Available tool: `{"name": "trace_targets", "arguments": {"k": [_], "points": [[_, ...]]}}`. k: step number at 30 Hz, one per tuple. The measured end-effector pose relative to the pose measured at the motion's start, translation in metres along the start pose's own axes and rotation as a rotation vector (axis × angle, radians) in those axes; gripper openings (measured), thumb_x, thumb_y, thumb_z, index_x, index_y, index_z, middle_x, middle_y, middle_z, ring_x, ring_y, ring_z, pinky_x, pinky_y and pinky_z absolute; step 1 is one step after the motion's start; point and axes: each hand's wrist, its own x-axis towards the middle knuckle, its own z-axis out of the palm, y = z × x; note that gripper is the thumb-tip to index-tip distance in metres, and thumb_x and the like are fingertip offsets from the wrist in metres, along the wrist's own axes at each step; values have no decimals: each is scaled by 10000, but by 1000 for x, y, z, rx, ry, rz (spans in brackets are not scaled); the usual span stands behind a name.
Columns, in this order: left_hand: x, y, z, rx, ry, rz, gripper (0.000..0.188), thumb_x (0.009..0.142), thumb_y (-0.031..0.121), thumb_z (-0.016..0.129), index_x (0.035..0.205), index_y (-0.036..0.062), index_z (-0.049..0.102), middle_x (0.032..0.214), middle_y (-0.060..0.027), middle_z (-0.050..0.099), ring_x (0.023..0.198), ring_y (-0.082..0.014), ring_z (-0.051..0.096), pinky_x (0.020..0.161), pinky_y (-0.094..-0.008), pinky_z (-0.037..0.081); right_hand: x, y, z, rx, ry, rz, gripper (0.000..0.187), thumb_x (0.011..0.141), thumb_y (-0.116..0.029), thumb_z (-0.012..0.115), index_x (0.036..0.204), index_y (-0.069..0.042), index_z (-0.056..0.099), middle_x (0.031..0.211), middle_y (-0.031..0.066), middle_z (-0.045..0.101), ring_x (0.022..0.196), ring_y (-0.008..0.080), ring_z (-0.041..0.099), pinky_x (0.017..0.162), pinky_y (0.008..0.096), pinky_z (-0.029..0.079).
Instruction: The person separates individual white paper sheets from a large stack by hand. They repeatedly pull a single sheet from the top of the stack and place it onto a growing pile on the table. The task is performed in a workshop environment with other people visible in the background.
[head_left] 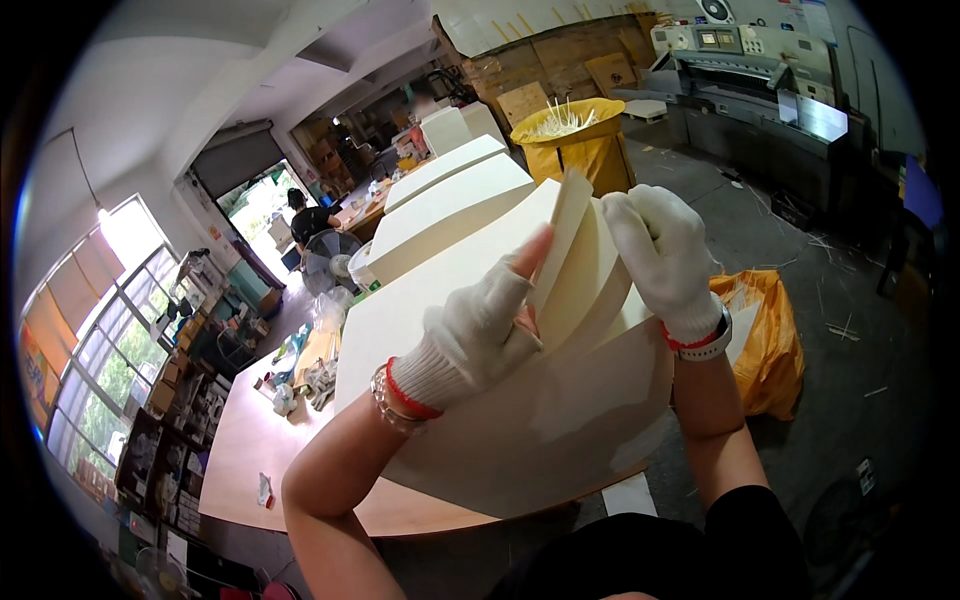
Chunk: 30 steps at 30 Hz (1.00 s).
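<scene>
A tall stack of large white paper sheets (540, 430) stands on the table before me, with a sheaf of sheets (590, 275) bent up from its near right part. My left hand (470, 335), in a white knitted glove with bare fingertips showing, is closed on the left part of that sheaf. The thumb and fingers lie on either side of it. At the sheaf's right edge is my right hand (660, 250), also gloved, its fingers curled and closed on the paper. The glove hides part of that grip.
More white paper stacks (440, 220) stand beyond mine. Yellow bins with paper strips (570, 150) and an orange bag (770, 345) are on the right, before a large cutting machine (750, 90). Rags and bags (310, 370) lie on the pink tabletop (235, 460). A person (312, 220) sits near a fan.
</scene>
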Motion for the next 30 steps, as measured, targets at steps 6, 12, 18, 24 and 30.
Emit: {"name": "trace_targets", "arguments": {"k": [6,12,18,24,30], "points": [[6,-11,1,-72,-55,147,476,763,83,796,1199,52,608,1089,-105,656,906,-250,646,815,-308,503,0,0,-2,-46,-22,-37,140,924,-46,588,790,-8,570,620,73,448,526,223,464,510,347,372],[7,-9,3,-62,7,160,500,721,163,877,1128,69,604,1108,-101,654,934,-253,653,827,-314,506,-1,4,-3,-79,-29,-59,125,925,-46,585,807,-7,573,618,74,427,520,219,451,496,358,360],[7,-9,5,-25,0,204,521,768,6,737,1264,68,592,1118,-97,656,955,-259,659,783,-310,520,-3,4,-1,8,-23,26,163,937,-71,598,792,-3,569,621,76,439,528,221,451,510,364,357],[8,-5,0,-37,-99,115,461,756,46,782,1191,76,631,1138,-102,652,969,-262,666,811,-316,525,-3,5,-2,19,-22,21,134,933,-54,602,814,4,588,630,81,455,539,222,462,512,356,364],[7,2,0,-74,-27,84,463,728,139,870,1121,75,633,1148,-86,650,982,-266,663,844,-337,525,-1,2,-4,-44,-20,-55,130,940,-39,587,820,8,587,625,79,441,543,216,468,516,346,376]]}}
